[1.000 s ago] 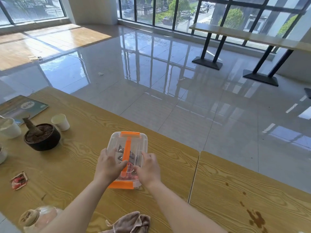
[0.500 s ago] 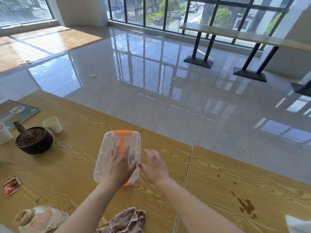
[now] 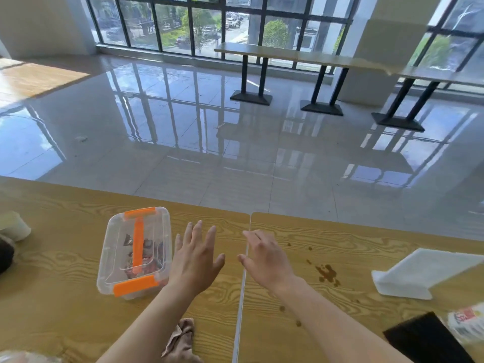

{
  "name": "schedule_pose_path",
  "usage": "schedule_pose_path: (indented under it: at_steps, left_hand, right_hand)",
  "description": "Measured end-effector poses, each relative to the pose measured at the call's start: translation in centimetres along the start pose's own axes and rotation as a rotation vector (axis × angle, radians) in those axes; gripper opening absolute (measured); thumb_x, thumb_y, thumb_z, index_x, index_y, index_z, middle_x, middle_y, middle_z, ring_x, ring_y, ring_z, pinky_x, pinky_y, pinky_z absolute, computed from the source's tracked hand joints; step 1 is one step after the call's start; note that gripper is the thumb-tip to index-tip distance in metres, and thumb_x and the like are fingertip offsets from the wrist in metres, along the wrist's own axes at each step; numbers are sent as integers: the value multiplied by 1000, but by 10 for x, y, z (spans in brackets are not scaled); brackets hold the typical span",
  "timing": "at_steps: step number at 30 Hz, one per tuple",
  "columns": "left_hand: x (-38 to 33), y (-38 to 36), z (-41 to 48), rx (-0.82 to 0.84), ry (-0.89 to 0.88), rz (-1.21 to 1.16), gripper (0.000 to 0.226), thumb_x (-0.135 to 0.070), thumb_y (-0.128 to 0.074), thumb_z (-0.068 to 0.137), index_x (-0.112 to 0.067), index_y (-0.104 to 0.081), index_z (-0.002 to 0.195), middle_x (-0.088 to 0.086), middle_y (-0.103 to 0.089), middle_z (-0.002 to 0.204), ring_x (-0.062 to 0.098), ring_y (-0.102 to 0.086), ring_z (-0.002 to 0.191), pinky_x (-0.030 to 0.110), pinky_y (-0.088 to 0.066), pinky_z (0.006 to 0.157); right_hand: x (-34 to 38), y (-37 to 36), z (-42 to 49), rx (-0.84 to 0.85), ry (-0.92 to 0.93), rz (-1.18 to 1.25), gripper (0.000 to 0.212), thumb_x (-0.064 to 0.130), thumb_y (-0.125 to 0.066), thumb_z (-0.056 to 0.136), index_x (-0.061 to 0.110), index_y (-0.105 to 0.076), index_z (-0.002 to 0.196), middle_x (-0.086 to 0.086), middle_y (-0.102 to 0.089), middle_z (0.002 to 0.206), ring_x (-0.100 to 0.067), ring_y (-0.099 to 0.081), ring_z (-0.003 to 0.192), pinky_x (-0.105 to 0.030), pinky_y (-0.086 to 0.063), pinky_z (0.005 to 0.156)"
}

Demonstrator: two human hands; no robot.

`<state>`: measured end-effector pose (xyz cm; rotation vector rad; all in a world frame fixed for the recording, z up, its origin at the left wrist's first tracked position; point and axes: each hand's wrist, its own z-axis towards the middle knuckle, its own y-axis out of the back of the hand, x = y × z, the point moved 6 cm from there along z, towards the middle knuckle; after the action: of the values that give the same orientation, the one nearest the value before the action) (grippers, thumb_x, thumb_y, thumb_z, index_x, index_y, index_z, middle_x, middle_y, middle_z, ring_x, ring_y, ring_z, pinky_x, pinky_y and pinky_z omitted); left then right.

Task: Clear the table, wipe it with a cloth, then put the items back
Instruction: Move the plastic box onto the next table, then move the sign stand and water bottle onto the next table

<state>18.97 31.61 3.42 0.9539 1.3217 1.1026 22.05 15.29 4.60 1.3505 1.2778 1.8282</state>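
At my 9 o'clock a paper cup [image 3: 14,226] sits on the table [image 3: 65,297]. Next I see the clear box [image 3: 136,254], lid clipped orange. My left hand [image 3: 195,260] hovers just beside it, fingers spread, empty. The cloth [image 3: 180,339] lies at 6 o'clock. My right hand [image 3: 265,259] is loosely spread, empty. Brown stains [image 3: 326,273] follow, then a white napkin holder [image 3: 419,273] at 3 o'clock.
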Motion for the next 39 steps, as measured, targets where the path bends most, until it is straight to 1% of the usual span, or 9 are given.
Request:
schedule_pose_path:
  at_steps: [5,11,15,22,25,28,33,37,39]
  left_hand:
    - [-70,-11,3,53,-156,5,74,-54,-47,94,-22,-16,153,13,-11,162,32,0,150,52,-10,120]
    - [-159,-21,-1,69,-331,-6,73,-53,-48,94,-22,-18,153,13,-12,162,31,-1,150,52,-11,121]
    - [-214,-24,-3,73,-384,-24,73,-53,-47,95,-23,-17,153,12,-11,163,30,-1,150,52,-10,121]
    - [-322,-35,-10,77,-484,-31,73,-50,-48,95,-23,-15,154,12,-12,162,29,-2,150,51,-9,121]
    - [-368,-41,-12,47,-547,-40,72,-49,-51,94,-22,-19,153,13,-19,161,30,-8,149,52,-15,120]
    - [-411,-49,-8,21,-599,-49,69,-47,-53,93,-21,-25,151,13,-26,157,32,-16,148,51,-20,118]
    - [-474,-59,7,1,-646,-39,60,-42,-56,93,-18,-35,143,13,-37,147,31,-31,138,44,-28,112]
    - [-500,-81,23,75,-626,18,56,-37,-56,93,-17,-36,142,14,-38,147,31,-34,136,45,-34,109]
    - [-505,-93,28,125,-589,21,47,-34,-57,92,-16,-41,133,11,-49,131,30,-46,122,43,-42,99]
  right_hand:
    - [-55,49,-41,-105,-121,-50,56,38,-63,92,21,-43,142,1,-51,138,-20,-44,128,-33,-42,101]
    - [-125,109,-95,-202,-269,-98,57,38,-61,93,16,-44,143,-3,-52,138,-22,-44,128,-33,-40,103]
    - [-166,144,-128,-271,-317,-121,56,37,-62,92,15,-46,141,-3,-55,136,-20,-47,128,-32,-41,103]
    - [-247,200,-184,-326,-409,-181,53,35,-65,90,17,-49,138,-1,-56,132,-23,-49,122,-34,-44,96]
    - [-288,223,-207,-328,-482,-202,52,36,-63,91,21,-48,138,2,-55,133,-22,-49,122,-35,-45,92]
    - [-327,243,-226,-314,-545,-217,52,34,-63,91,21,-48,139,0,-54,136,-23,-46,127,-38,-45,96]
    - [-380,262,-246,-255,-619,-283,50,35,-65,90,23,-51,136,0,-55,132,-23,-44,126,-37,-45,96]
    - [-405,258,-250,-146,-672,-258,47,34,-61,92,24,-50,136,-2,-51,133,-24,-42,123,-35,-43,96]
    - [-413,254,-250,-125,-675,-222,47,33,-60,92,23,-51,137,-3,-52,133,-24,-44,123,-36,-42,97]
